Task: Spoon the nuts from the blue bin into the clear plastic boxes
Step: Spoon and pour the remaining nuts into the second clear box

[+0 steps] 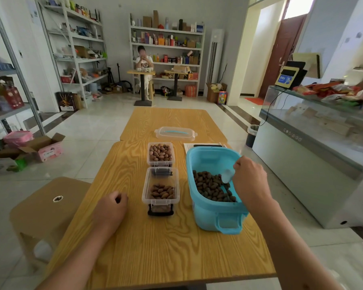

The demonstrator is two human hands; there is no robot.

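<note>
Nearest on the wooden table [155, 243], left hand [111, 208] resting, fingers curled loosely, holding nothing. Right of it, near clear box [161, 186], partly filled with nuts [162, 191]. Further right, right hand [250, 177] over the blue bin [210, 208], gripping a pale scoop [226, 176] dipped among the dark nuts [212, 186] just left of the knuckles. Beyond the near box, far clear box [160, 154], heaped full. Further still, clear lid [175, 133] lying flat.
</note>
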